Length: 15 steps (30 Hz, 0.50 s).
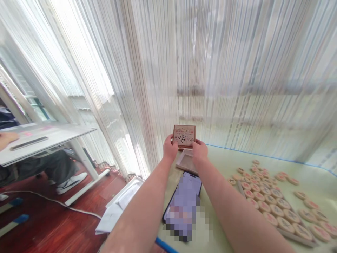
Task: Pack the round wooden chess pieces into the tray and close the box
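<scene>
Between my two hands is a small wooden box lid (184, 135) with black brush-style characters and a reddish picture on its face. My left hand (170, 149) grips its left edge, and my right hand (200, 150) has hold of the lower right corner. The face is tilted toward me. Just below it, a shallow open wooden box (185, 161) rests on the table, partly covered by my right hand and wrist. Nearer to me lies a phone (184, 196) with a lit, pixelated screen, between my forearms.
Right of my right arm, a tray (297, 239) bears rows of round Chinese chess pieces (277, 210), with several loose ones around it. Papers (118, 207) lie low at left. Another person's hand (7, 139) rests on a white desk (60, 135). Sheer curtains (158, 70) hang behind.
</scene>
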Each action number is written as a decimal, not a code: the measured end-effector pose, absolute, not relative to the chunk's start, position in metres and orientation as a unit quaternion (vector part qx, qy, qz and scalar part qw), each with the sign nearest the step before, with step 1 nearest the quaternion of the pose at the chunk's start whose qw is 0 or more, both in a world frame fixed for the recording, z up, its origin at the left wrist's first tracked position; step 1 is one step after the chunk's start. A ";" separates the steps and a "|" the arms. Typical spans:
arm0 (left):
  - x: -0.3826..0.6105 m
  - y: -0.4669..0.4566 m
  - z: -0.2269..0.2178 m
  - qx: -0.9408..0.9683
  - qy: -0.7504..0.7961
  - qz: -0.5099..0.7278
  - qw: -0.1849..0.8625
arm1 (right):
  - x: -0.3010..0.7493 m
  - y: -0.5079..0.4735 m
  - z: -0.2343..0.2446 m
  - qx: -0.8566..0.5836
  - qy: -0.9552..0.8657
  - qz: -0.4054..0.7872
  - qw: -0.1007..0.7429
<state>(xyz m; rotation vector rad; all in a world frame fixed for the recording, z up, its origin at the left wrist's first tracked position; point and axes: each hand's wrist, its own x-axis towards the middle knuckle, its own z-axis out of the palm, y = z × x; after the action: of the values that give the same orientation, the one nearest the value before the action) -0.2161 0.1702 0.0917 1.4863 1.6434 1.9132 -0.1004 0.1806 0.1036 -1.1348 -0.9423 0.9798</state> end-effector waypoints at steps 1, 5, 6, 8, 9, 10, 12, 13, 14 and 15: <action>-0.216 0.167 0.096 0.489 0.551 0.667 0.115 | -0.102 0.177 0.109 -0.489 -0.419 0.424 0.637; -0.216 0.152 0.113 0.434 0.480 0.739 0.190 | -0.095 0.164 0.134 -0.431 -0.463 0.398 0.664; -0.215 0.147 0.118 0.434 0.454 0.751 0.207 | -0.086 0.160 0.140 -0.407 -0.472 0.401 0.672; -0.211 0.139 0.131 0.438 0.407 0.769 0.226 | -0.060 0.153 0.153 -0.365 -0.483 0.416 0.679; -0.207 0.134 0.138 0.440 0.387 0.775 0.237 | -0.043 0.148 0.159 -0.351 -0.487 0.430 0.674; -0.201 0.130 0.145 0.441 0.369 0.776 0.259 | -0.024 0.141 0.166 -0.338 -0.495 0.450 0.662; -0.181 0.120 0.159 0.457 0.319 0.746 0.363 | 0.016 0.126 0.178 -0.316 -0.519 0.478 0.635; -0.168 0.115 0.164 0.477 0.301 0.708 0.426 | 0.034 0.117 0.183 -0.304 -0.534 0.486 0.622; -0.154 0.108 0.169 0.503 0.285 0.659 0.480 | 0.051 0.108 0.189 -0.297 -0.549 0.493 0.607; -0.138 0.101 0.173 0.533 0.262 0.610 0.525 | 0.067 0.100 0.194 -0.295 -0.565 0.496 0.590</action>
<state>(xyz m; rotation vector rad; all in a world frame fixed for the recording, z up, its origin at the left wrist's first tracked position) -0.1383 0.1007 0.1725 1.2756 0.6265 1.4583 0.0667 0.1000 0.1935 -0.6863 -1.3156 1.1552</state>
